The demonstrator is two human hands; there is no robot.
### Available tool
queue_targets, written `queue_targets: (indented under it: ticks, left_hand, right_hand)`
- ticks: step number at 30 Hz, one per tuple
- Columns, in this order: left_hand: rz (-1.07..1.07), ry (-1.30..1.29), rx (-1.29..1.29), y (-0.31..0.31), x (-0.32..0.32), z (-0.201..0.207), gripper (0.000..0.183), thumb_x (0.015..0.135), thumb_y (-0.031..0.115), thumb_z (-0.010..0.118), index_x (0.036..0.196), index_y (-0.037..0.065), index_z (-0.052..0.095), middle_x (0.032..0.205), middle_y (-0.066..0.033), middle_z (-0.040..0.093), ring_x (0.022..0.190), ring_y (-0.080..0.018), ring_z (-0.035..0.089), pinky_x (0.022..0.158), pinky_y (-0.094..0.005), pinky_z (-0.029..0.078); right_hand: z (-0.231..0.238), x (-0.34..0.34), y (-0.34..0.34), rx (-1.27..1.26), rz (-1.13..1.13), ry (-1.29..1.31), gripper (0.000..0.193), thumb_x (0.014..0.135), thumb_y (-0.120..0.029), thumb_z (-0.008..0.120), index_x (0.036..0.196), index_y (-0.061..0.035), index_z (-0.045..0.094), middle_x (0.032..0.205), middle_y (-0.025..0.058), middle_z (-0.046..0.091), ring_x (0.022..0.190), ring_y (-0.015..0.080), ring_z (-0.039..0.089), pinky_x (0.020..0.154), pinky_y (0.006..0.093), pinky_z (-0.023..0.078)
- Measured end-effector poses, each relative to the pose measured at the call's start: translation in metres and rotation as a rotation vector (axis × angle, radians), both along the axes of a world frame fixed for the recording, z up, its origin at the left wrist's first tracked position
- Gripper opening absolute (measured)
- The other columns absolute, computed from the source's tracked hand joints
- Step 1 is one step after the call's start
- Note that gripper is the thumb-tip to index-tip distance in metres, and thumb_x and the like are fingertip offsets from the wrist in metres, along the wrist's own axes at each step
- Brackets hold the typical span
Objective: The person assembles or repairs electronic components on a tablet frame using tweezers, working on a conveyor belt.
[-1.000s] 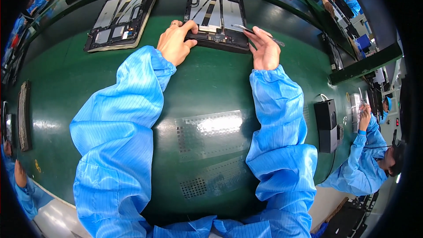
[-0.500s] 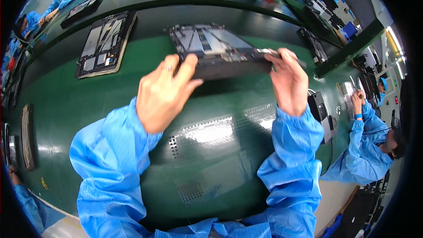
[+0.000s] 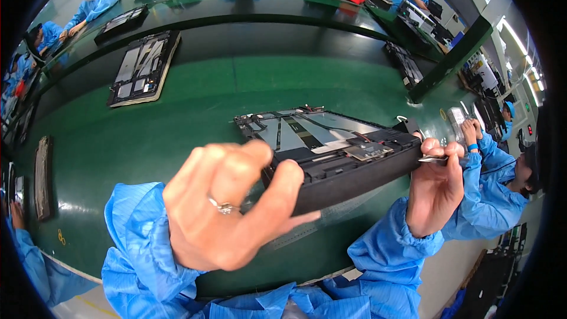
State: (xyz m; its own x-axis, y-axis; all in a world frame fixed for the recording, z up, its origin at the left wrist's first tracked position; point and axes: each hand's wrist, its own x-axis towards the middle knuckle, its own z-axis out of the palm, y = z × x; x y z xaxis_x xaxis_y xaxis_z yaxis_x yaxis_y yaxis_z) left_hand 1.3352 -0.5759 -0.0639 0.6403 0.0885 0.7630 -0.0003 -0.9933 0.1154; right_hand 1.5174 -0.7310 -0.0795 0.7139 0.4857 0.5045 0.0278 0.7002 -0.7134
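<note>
An opened black tablet-like device (image 3: 369, 187) is held up off the bench, tilted, its right end raised. Grey plates, dark flat cables and a small circuit board show in its uncovered inside. My left hand (image 3: 227, 204), with a ring on one finger, grips its near left edge with bent fingers; the fingertips are partly hidden. My right hand (image 3: 436, 198) holds its right corner between thumb and fingers. A thin shiny metal tool (image 3: 434, 159), its kind unclear, also sits in the right fingers.
A similar opened device (image 3: 143, 71) lies at the back left of the green bench (image 3: 195, 97). A long narrow bar (image 3: 43, 177) lies at the left. A dark post (image 3: 452, 59) rises at the right, near a seated co-worker (image 3: 493, 186). Other people sit beyond the shelf (image 3: 236, 19).
Both hands have brought the device nearer to me and to the right. Its right end is now higher, and more of its inside shows.
</note>
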Motion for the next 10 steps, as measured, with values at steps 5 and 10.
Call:
queue_targets:
  ticks: [5,10]
  left_hand:
    - [-0.122,-0.001,-0.16,-0.006,0.005,-0.014,0.048,0.048,0.015,0.075,0.087,-0.001,0.051,0.086,-0.0177,0.056,0.077,-0.0284,0.057,0.063,-0.031,0.048]
    - [-0.126,-0.033,-0.163,-0.012,0.005,-0.018,0.047,0.05,0.012,0.074,0.089,-0.001,0.051,0.086,-0.0173,0.056,0.078,-0.0288,0.057,0.065,-0.0321,0.048]
  right_hand:
    - [0.016,-0.027,0.005,-0.096,-0.1,-0.198,0.015,0.063,-0.005,0.051,0.076,0.0013,0.049,0.068,0.0217,0.057,0.062,0.0302,0.057,0.072,0.0401,0.04]
    - [0.02,-0.037,0.012,-0.168,0.032,-0.243,0.014,0.061,0.007,0.053,0.075,0.0046,0.052,0.072,0.0228,0.057,0.068,0.0315,0.058,0.07,0.0388,0.046]
